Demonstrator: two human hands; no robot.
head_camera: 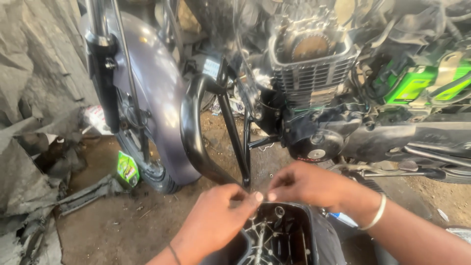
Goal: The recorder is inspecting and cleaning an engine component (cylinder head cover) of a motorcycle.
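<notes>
Head-worn view, downward, close

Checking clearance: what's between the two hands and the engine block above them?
Head view: between left hand, right hand and engine stand the black crash-guard tubes and round crankcase cover.

— What stands behind the work area?
— A motorcycle on bare dirt. Its engine has the top cover off, so a toothed sprocket shows above the cooling fins.
— And toward the front?
— A grey-purple front mudguard curves over the front tyre, with a dark fork leg beside it. A black crash guard bar bends down between the mudguard and the engine.
— Anything colourful?
— A bright green battery sits in the frame on the right, and a small green packet lies on the ground just beside the tyre.
— The left edge?
— Crumpled grey tarpaulin, piled up against the dirt floor
</notes>
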